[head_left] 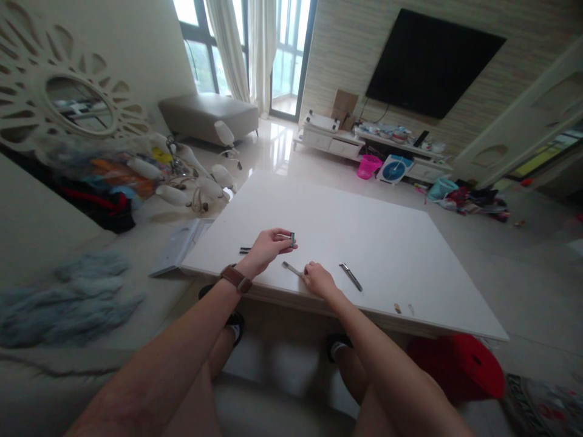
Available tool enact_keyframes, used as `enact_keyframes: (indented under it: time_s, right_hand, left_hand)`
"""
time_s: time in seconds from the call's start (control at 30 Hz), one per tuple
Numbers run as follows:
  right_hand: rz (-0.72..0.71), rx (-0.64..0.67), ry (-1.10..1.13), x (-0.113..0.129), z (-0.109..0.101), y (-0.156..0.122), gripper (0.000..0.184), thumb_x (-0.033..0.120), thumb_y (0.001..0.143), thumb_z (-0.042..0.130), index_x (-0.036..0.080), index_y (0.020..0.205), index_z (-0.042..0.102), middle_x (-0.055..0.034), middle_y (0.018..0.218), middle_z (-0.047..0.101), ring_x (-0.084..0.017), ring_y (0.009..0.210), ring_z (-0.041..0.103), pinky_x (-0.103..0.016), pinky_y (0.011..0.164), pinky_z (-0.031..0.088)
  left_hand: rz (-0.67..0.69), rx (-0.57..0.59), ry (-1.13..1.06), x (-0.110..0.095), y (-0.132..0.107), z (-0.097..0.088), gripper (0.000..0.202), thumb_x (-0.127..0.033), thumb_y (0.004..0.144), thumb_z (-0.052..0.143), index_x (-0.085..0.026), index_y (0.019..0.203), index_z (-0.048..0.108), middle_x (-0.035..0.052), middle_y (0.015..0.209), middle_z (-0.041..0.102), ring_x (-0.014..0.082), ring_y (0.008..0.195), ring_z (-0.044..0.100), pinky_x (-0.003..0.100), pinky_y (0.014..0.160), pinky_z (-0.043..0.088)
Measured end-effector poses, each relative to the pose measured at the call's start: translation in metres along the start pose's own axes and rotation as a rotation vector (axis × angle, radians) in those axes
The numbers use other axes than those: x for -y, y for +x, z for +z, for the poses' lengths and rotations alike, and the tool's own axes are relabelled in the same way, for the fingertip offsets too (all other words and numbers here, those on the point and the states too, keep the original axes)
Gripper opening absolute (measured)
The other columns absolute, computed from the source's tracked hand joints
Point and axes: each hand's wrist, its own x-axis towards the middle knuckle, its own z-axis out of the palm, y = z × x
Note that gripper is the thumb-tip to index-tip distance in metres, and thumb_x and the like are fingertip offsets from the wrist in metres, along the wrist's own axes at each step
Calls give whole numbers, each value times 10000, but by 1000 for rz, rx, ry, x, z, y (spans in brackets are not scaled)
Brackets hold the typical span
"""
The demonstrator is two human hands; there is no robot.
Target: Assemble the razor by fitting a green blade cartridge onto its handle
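Over the white table, my left hand pinches a small green-and-dark piece between thumb and fingertips; its kind is too small to tell. My right hand is closed on the slim handle of a toothbrush, whose greyish head points left. It rests near the table's front edge. To the right lies a slim silver-and-black tool, apart from both hands. A dark thin object is partly hidden behind my left hand. Farther right are a small yellow-and-black piece and a clear piece.
The white table spans the space before me. A red cylinder-like stool stands by its right front corner. A chandelier with several arms is at the left, before a bench. A pink basket stands by the TV cabinet.
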Motion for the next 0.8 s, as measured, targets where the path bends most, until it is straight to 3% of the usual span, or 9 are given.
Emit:
enact_keyframes:
  time_s: [0.27,0.43,0.53,0.6,0.7,0.8]
  right_hand:
    - [24,16,33,1,0,-1,189,91,866,531,175,1004,628,-102,1014,657,-207,923,600,-295,794,416]
    - [48,-125,88,0,-39,1,217,95,887,448,173,1042,578,-120,1067,629,-207,894,592,-296,767,405]
    - [39,-229,160,-2,-72,-8,203,250,980,380,211,1026,573,-60,926,653,-193,809,586,-283,704,390]
    - [23,-350,322,-3,-87,-17,279,384,1002,374,225,945,597,-11,750,627,-173,663,550,-273,619,352]
    - [5,-462,471,-2,-98,-31,309,459,971,450,223,872,622,21,636,573,-149,562,490,-267,566,308]
    - [-28,-475,502,2,-99,-40,277,440,948,504,217,849,635,29,622,558,-139,556,473,-265,565,300]
  left_hand:
    - [1,16,36,-1,-3,1,305,-146,694,789,-92,969,667,91,827,745,179,796,731,362,880,551]
    - [-2,24,44,-1,-2,0,292,-152,697,772,-86,972,696,101,869,746,167,797,720,361,897,543]
    - [-9,16,35,0,0,0,284,-139,694,760,-87,968,712,97,868,745,159,789,710,363,912,539]
    - [-17,15,31,1,0,0,268,-133,694,752,-88,956,723,94,865,744,156,783,704,364,916,537]
    - [-35,16,16,3,1,1,222,-144,711,731,-90,926,742,96,887,743,151,785,695,359,925,531]
    - [-50,20,11,7,1,3,209,-160,699,747,-100,899,755,94,899,746,153,809,681,353,931,522]
